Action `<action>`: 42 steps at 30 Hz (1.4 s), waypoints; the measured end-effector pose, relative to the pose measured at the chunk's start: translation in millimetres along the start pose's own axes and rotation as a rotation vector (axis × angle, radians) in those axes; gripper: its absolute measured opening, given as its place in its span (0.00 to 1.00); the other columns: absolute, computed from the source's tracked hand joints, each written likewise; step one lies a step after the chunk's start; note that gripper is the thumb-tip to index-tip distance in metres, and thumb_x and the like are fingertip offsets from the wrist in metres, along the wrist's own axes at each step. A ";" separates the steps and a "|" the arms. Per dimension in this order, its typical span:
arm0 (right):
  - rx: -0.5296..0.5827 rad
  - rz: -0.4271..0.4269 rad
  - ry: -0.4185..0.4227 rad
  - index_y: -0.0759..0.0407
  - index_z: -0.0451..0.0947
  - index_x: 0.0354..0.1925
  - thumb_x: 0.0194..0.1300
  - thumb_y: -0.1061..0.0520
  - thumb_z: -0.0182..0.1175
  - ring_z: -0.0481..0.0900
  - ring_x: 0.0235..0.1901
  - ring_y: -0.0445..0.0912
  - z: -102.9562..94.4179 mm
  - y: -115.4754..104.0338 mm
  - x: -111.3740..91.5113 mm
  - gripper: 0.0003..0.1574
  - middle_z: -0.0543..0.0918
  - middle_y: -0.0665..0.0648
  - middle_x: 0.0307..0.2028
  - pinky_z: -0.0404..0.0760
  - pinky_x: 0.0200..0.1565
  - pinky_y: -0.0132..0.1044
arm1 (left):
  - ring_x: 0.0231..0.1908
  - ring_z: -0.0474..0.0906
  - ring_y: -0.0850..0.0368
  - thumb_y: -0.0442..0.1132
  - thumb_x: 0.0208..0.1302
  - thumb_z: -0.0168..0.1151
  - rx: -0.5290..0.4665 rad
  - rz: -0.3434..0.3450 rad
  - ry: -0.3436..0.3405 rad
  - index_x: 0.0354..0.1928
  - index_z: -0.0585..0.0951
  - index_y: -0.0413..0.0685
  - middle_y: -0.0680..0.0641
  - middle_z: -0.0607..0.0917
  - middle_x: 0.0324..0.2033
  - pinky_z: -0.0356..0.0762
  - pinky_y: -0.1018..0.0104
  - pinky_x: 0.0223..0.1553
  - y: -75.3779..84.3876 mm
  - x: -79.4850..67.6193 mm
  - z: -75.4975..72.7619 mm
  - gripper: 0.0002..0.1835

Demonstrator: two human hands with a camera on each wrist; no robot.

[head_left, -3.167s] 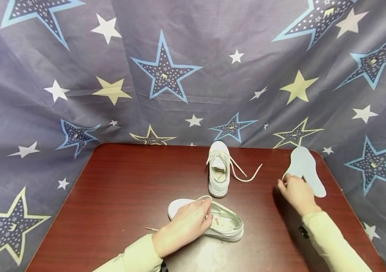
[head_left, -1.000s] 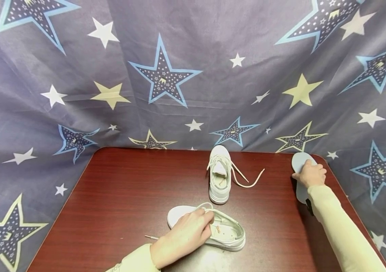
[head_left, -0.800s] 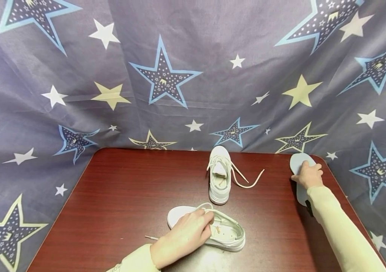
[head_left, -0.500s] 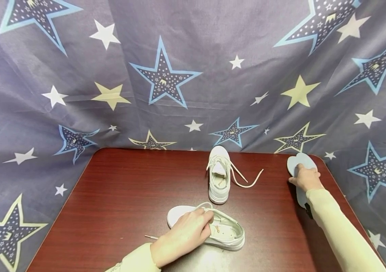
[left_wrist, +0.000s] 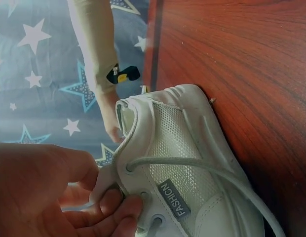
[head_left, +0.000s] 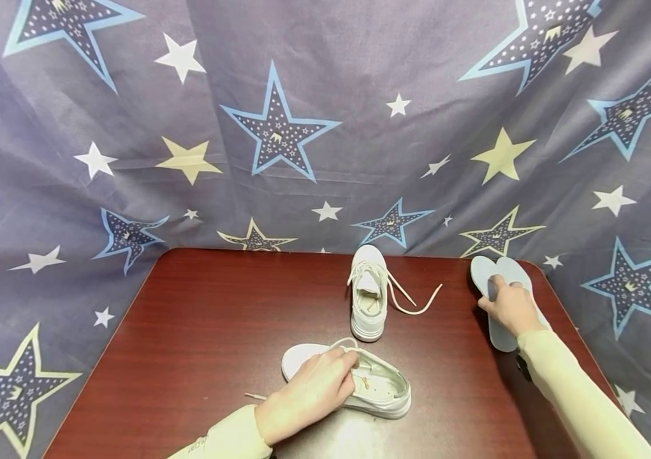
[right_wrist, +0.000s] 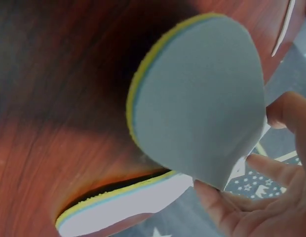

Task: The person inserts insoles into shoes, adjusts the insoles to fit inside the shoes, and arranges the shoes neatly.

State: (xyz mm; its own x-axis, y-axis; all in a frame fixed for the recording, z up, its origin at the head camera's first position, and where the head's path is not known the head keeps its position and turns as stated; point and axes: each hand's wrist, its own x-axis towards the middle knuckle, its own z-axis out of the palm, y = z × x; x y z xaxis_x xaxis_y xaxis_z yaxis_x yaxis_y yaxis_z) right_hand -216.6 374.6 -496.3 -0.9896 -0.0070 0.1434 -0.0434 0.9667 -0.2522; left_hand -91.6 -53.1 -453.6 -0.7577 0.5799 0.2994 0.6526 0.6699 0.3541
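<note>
A white sneaker (head_left: 384, 390) lies at the table's front with its toe to the left and its laces loose. My left hand (head_left: 315, 390) pinches its upper by the lace holes; the left wrist view shows thumb and fingers (left_wrist: 111, 205) on that edge. At the far right, my right hand (head_left: 513, 309) pinches a pale insole (right_wrist: 202, 94) between thumb and fingers, tilted up off the table. Its yellow and blue edge shows in the right wrist view. A second insole (right_wrist: 126, 205) lies on the table beside it, partly hidden by my hand in the head view.
Another white sneaker (head_left: 368, 312) stands at the back middle, toe toward the curtain, its loose lace (head_left: 425, 306) trailing right. A star-patterned curtain (head_left: 279, 210) hangs right behind the dark red table (head_left: 216, 306).
My right hand moved farther back over the insoles, then slid left with one, so their two rounded ends now show apart. The left hand has stayed on the front sneaker.
</note>
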 end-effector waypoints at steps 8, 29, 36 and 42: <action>0.034 -0.114 0.092 0.72 0.71 0.52 0.54 0.58 0.69 0.78 0.34 0.74 -2.5 -10.5 -12.2 0.32 0.76 0.79 0.33 0.77 0.39 0.66 | 0.20 0.74 0.55 0.32 0.54 0.62 0.025 -0.006 0.011 0.31 0.77 0.49 0.53 0.76 0.24 0.69 0.61 0.19 2.4 -1.0 -0.9 0.05; 0.099 -0.306 0.126 0.64 0.77 0.53 0.53 0.66 0.70 0.80 0.41 0.72 -13.4 -52.3 -48.2 0.27 0.75 0.83 0.46 0.82 0.39 0.63 | 0.18 0.71 0.57 0.32 0.53 0.62 0.033 -0.004 0.020 0.30 0.77 0.50 0.53 0.74 0.22 0.68 0.61 0.19 2.5 -0.2 2.3 0.05; 0.136 -0.259 0.055 0.61 0.76 0.55 0.54 0.63 0.69 0.82 0.39 0.68 -19.5 -70.6 -60.8 0.29 0.75 0.80 0.49 0.83 0.37 0.60 | 0.18 0.69 0.59 0.32 0.52 0.63 0.023 -0.011 0.013 0.30 0.77 0.51 0.53 0.74 0.22 0.67 0.62 0.19 2.0 0.4 3.6 0.06; 0.156 -0.242 0.012 0.60 0.76 0.58 0.54 0.61 0.69 0.83 0.39 0.64 -23.3 -83.7 -69.7 0.32 0.75 0.77 0.50 0.84 0.38 0.58 | 0.20 0.74 0.56 0.32 0.52 0.62 0.023 -0.017 0.020 0.31 0.77 0.50 0.53 0.76 0.24 0.69 0.61 0.19 3.2 0.6 2.7 0.06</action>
State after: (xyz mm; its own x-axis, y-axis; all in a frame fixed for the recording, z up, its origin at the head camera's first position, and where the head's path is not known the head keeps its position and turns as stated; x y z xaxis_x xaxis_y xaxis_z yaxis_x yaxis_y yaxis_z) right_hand -140.8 300.2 -462.8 -0.9463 -0.2289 0.2283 -0.2997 0.8861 -0.3536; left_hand -89.9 -49.3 -454.7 -0.7687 0.5587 0.3113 0.6391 0.6904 0.3390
